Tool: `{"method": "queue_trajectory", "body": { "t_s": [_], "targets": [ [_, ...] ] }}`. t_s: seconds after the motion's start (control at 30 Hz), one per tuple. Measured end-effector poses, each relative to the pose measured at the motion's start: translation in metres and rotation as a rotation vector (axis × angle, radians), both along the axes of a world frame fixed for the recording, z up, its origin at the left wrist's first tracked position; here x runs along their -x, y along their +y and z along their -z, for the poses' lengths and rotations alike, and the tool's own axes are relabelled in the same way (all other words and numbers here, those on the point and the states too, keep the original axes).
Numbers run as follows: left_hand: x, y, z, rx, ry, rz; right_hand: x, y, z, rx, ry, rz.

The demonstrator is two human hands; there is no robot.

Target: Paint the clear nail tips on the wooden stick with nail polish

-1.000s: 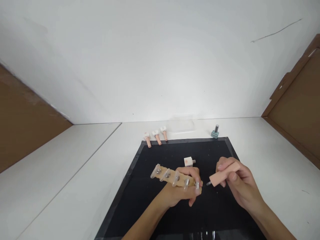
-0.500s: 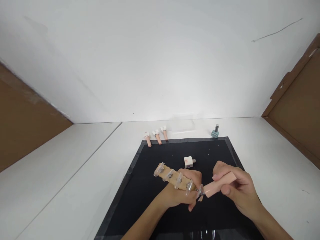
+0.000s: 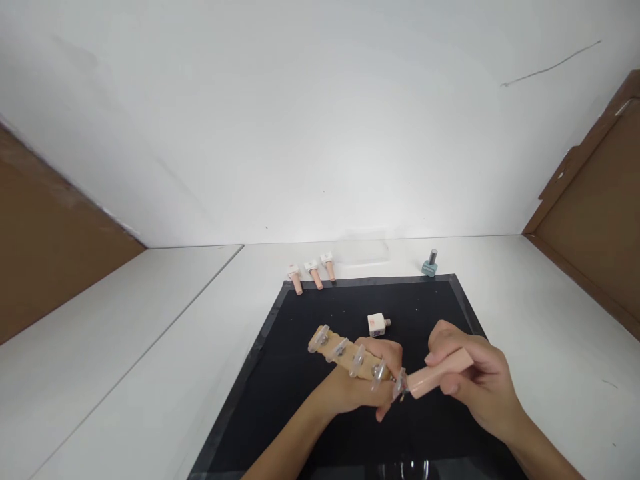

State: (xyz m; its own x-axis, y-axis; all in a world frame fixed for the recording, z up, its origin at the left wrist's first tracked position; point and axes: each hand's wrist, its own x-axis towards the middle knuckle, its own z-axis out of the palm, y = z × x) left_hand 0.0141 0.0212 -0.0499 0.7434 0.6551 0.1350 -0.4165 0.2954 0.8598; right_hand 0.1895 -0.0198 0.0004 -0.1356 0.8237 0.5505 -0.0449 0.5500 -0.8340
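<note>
Three nail polish bottles with pinkish caps, lying at mat's far left edge. Tan strip bearing row of clear nail tips, held above black mat; left hand's fingers closed around its right end. White uncapped bottle beyond, on mat, neck rightward. Pink brush cap angled, lower end at rightmost nail tip. Blue bottle, grey cap, on white table behind. Right hand's fingers pinching brush cap.
</note>
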Motion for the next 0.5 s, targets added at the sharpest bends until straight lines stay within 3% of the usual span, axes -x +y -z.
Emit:
{"method": "queue_trajectory", "body": {
  "t_s": [0.17,0.33,0.5],
  "targets": [
    [-0.0005,-0.0011,-0.0033,0.049,0.021,0.007,-0.0013,0.0005,0.0025,0.035,0.019,0.112],
    [-0.0008,-0.0005,0.0002,0.021,-0.005,0.012,-0.0013,0.0009,0.0015,0.050,0.020,0.038],
    [-0.0007,-0.0003,0.0004,0.043,0.029,0.024,0.0004,0.0020,0.0009,0.088,0.020,0.129]
  ]
}}
